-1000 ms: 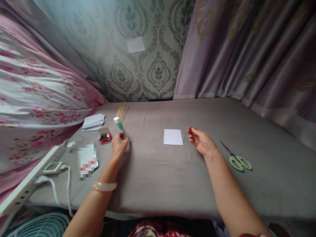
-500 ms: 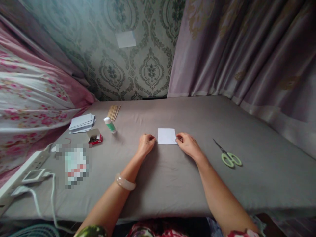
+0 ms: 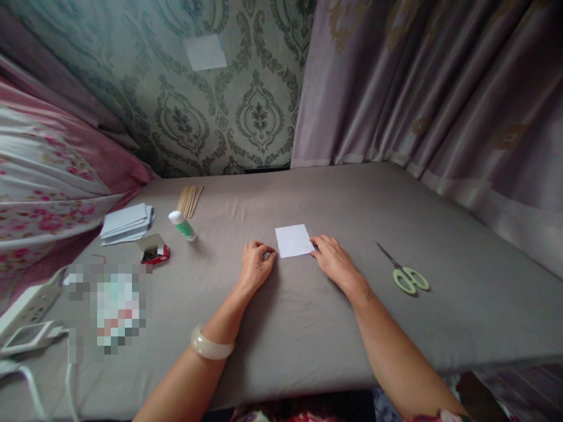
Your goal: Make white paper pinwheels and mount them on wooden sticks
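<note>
A small square sheet of white paper (image 3: 292, 241) lies flat on the cloth-covered table, slightly turned. My right hand (image 3: 336, 262) has its thumb and fingertips at the paper's right edge, gripping it there. Just off the paper's lower left corner, my left hand (image 3: 256, 266) has thumb and index finger brought together in a pinch; whether anything small is between them is hidden. A pale bangle (image 3: 212, 344) circles my left wrist. To the right of my right hand rest scissors (image 3: 403, 274) with green handles, blades pointing away.
At the left stand a glue stick (image 3: 182, 226), several thin wooden sticks (image 3: 190, 201), a stack of white paper (image 3: 126, 224) and an opened small red box (image 3: 155, 252). A power strip (image 3: 33, 308) with white cables lies at the left edge. Curtains (image 3: 373, 88) hang at the right.
The view has shifted a little. The paper has turned slightly anticlockwise. My right hand's fingers have spread more along its right edge; my left hand stays beside the left corner.
</note>
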Available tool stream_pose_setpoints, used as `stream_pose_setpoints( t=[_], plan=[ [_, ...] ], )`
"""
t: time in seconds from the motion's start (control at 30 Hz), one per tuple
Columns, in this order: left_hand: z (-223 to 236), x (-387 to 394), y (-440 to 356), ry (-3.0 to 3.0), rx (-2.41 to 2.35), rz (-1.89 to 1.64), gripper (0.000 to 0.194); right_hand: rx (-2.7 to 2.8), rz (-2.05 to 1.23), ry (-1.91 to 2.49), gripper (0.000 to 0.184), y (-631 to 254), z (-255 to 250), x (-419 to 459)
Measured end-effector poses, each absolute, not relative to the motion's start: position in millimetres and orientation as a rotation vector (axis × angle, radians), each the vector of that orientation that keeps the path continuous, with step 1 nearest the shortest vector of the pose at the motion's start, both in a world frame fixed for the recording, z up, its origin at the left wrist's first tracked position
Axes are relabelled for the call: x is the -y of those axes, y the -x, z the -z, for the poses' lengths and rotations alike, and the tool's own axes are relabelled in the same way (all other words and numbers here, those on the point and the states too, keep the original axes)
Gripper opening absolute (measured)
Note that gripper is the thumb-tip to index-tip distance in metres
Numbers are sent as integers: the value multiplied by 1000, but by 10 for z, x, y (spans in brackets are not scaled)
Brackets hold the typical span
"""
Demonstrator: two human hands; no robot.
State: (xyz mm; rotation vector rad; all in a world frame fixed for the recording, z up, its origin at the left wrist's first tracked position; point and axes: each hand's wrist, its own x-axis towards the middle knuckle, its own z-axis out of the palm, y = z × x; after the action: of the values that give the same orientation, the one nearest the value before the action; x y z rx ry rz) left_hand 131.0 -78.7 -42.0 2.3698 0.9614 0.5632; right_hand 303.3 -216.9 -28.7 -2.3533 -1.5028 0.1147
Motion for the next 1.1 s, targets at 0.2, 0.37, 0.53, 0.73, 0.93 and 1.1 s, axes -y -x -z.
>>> stream_pose_setpoints(
  t=[0.2,0.37,0.53,0.73,0.93,1.1],
  plan=[
    [443,850,-1326,-2440,-903,-589,24,1495,-18,2278,26,-2903,235,2121],
    [480,881,-1335,-2539,-845,-581,27,1572,-78,2143,21,-2754,315,2039],
    [485,882,-1327,-2573,-847,-561,28,1585,-42,2178,18,-2734,366,2016],
    [477,878,-1336,-2561,-849,-539,27,1666,18,2262,14,-2698,280,2021],
    [440,877,-1347,-2528,-832,-550,23,1675,69,2315,20,-2651,233,2025],
    [417,877,-1383,-2500,-828,-566,20,1620,66,2312,23,-2640,246,2018]
  ],
)
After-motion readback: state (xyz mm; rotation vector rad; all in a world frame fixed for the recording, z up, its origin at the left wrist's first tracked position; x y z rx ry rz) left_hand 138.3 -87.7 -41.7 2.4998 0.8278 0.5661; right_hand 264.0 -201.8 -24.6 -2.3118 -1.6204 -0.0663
